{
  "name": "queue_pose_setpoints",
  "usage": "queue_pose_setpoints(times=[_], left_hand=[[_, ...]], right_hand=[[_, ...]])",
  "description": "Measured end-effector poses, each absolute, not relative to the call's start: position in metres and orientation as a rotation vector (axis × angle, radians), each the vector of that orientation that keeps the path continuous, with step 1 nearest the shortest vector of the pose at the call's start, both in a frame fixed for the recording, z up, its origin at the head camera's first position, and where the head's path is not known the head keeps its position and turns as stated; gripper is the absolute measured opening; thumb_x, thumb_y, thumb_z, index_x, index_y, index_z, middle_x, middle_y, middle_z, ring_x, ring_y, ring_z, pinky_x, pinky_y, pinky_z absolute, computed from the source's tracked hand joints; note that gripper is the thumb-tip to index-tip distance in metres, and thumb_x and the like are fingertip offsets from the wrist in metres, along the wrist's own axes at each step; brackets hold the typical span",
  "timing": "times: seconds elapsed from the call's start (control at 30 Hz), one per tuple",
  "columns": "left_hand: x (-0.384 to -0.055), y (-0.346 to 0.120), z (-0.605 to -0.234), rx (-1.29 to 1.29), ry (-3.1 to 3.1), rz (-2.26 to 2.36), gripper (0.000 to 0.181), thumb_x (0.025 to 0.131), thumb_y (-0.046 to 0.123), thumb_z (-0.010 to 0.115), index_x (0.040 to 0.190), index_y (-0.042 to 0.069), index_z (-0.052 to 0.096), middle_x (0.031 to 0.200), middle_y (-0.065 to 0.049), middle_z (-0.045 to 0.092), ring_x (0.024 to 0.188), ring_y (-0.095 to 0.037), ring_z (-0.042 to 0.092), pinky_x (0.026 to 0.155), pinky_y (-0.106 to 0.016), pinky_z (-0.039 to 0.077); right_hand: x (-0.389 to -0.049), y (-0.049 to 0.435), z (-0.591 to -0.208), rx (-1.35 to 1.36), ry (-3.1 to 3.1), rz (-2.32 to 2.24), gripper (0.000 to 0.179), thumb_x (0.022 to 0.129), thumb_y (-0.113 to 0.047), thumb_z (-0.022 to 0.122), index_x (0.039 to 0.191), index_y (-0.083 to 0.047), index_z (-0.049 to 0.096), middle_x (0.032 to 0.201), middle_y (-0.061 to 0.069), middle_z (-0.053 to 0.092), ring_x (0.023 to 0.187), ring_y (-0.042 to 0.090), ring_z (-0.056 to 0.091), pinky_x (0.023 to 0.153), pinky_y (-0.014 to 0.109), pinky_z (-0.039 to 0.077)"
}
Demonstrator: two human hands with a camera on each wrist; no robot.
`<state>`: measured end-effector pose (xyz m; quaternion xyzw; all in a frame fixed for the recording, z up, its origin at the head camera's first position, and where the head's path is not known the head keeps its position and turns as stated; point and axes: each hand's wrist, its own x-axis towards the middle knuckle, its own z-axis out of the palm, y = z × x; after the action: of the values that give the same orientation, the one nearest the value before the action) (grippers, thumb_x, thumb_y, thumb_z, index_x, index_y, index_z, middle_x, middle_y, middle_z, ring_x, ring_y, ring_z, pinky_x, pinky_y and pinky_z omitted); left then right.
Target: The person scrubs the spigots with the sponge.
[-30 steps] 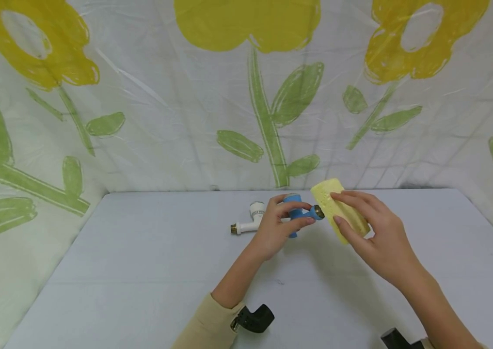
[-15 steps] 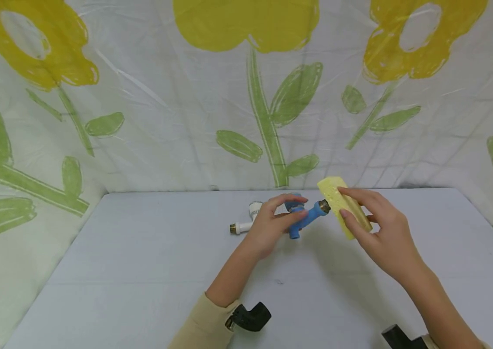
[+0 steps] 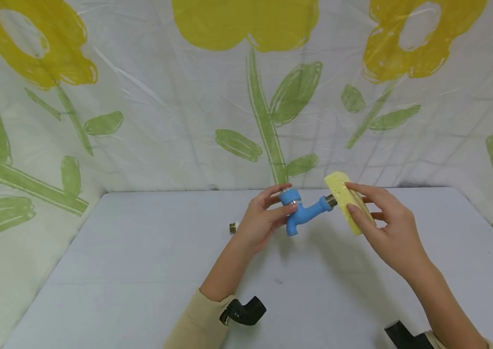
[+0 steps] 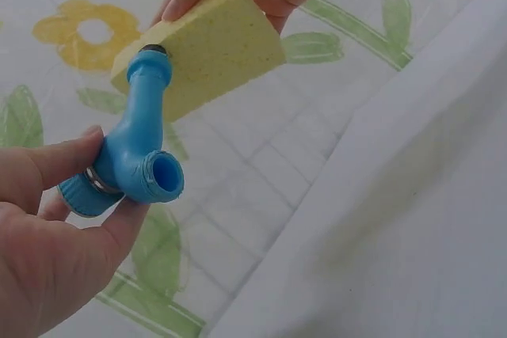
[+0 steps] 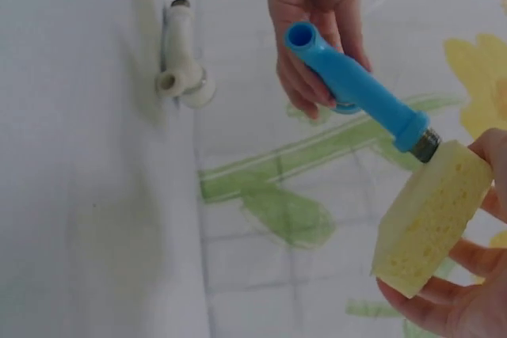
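My left hand (image 3: 260, 218) grips a blue plastic tap (image 3: 303, 212) by its round cap, holding it up off the table with the spout pointing down. The tap's threaded metal end (image 5: 426, 146) meets the face of a yellow sponge (image 3: 347, 201). Fingers and thumb of my right hand (image 3: 388, 228) pinch that sponge by its edges, tilted toward the tap. In the left wrist view the sponge (image 4: 210, 49) stands behind the threaded end. A white tap (image 5: 181, 61) lies on the table, mostly hidden behind my left hand in the head view.
A white table (image 3: 141, 271) spans the lower view, its back edge against a plastic sheet (image 3: 163, 140) printed with yellow flowers and green leaves. Black camera mounts (image 3: 246, 310) sit on both wrists.
The blue tap has turned in my left hand, so its spout and body now show. The sponge and my right hand have shifted slightly right and up; my left hand covers more of the white tap.
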<state>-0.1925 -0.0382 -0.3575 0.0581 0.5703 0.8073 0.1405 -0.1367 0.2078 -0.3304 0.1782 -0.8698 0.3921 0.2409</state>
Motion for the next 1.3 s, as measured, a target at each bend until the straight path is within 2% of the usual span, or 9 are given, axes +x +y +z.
queue_pose_setpoints(times=[0.17,0.5,0.73,0.77,0.87,0.93,1.03,1.13,1.3], left_hand=[[-0.1917,-0.0395,-0.3567,0.171,1.606,2.387,0.052,0.098,-0.008,0.068,0.148,0.004,0.059,0.128,-0.019,0.066,0.102,-0.020,0.070,0.088,-0.032,0.064],[-0.1902,-0.0386,-0.3553,0.185,1.649,2.386,0.051,0.096,-0.009,0.070,0.145,0.002,0.062,0.128,-0.018,0.064,0.105,-0.021,0.069,0.088,-0.034,0.065],[-0.1894,-0.0390,-0.3541,0.180,1.674,2.393,0.050,0.095,-0.009,0.072,0.143,0.002,0.064,0.126,-0.017,0.064,0.103,-0.021,0.069,0.089,-0.038,0.065],[-0.1892,-0.0390,-0.3537,0.176,1.675,2.394,0.050,0.094,-0.009,0.072,0.142,0.002,0.064,0.125,-0.016,0.064,0.103,-0.020,0.069,0.089,-0.038,0.065],[-0.1887,-0.0389,-0.3529,0.163,1.678,2.400,0.049,0.094,-0.009,0.073,0.141,0.002,0.065,0.123,-0.016,0.064,0.101,-0.020,0.069,0.088,-0.038,0.065],[-0.1886,-0.0388,-0.3530,0.156,1.680,2.401,0.049,0.093,-0.009,0.073,0.141,0.002,0.065,0.123,-0.015,0.064,0.100,-0.020,0.068,0.088,-0.038,0.065],[-0.1884,-0.0392,-0.3525,0.137,1.683,2.399,0.049,0.093,-0.008,0.074,0.140,0.002,0.066,0.122,-0.015,0.064,0.101,-0.020,0.068,0.089,-0.039,0.065],[-0.1884,-0.0396,-0.3514,0.121,1.684,2.398,0.048,0.093,-0.006,0.075,0.140,0.003,0.066,0.123,-0.015,0.063,0.101,-0.020,0.068,0.091,-0.040,0.065],[-0.1884,-0.0406,-0.3504,0.110,1.674,2.405,0.048,0.093,-0.006,0.075,0.140,0.003,0.066,0.123,-0.014,0.063,0.100,-0.020,0.068,0.090,-0.039,0.065]], right_hand=[[-0.1372,0.2049,-0.3310,0.473,-2.305,1.045,0.047,0.096,0.000,0.072,0.142,-0.012,0.068,0.135,0.012,0.066,0.116,-0.008,0.053,0.082,0.000,0.043],[-0.1377,0.2025,-0.3312,0.496,-2.249,0.977,0.050,0.089,0.006,0.076,0.136,-0.007,0.071,0.134,0.016,0.068,0.121,-0.007,0.053,0.082,0.002,0.041],[-0.1372,0.2024,-0.3300,0.520,-2.233,0.869,0.049,0.084,0.004,0.079,0.132,-0.007,0.074,0.133,0.019,0.068,0.123,0.040,0.061,0.092,0.000,0.037],[-0.1371,0.2022,-0.3300,0.523,-2.233,0.847,0.049,0.084,0.003,0.079,0.131,-0.007,0.074,0.133,0.020,0.068,0.122,0.043,0.061,0.091,0.003,0.038],[-0.1371,0.2020,-0.3302,0.530,-2.226,0.786,0.046,0.083,-0.001,0.078,0.129,-0.007,0.075,0.132,0.023,0.067,0.120,0.048,0.059,0.093,0.030,0.052],[-0.1377,0.2020,-0.3311,0.538,-2.211,0.756,0.042,0.086,-0.006,0.076,0.128,-0.007,0.076,0.131,0.024,0.067,0.119,0.049,0.058,0.088,0.046,0.053],[-0.1387,0.2011,-0.3334,0.565,-2.172,0.731,0.035,0.096,-0.025,0.070,0.125,-0.009,0.077,0.128,0.024,0.068,0.115,0.049,0.058,0.088,0.042,0.050],[-0.1399,0.2001,-0.3354,0.583,-2.138,0.698,0.044,0.102,-0.044,0.059,0.123,-0.011,0.079,0.126,0.023,0.069,0.112,0.048,0.060,0.086,0.035,0.046],[-0.1395,0.1989,-0.3359,0.574,-2.137,0.679,0.049,0.102,-0.048,0.055,0.121,-0.009,0.079,0.125,0.023,0.069,0.111,0.049,0.059,0.084,0.047,0.049]])
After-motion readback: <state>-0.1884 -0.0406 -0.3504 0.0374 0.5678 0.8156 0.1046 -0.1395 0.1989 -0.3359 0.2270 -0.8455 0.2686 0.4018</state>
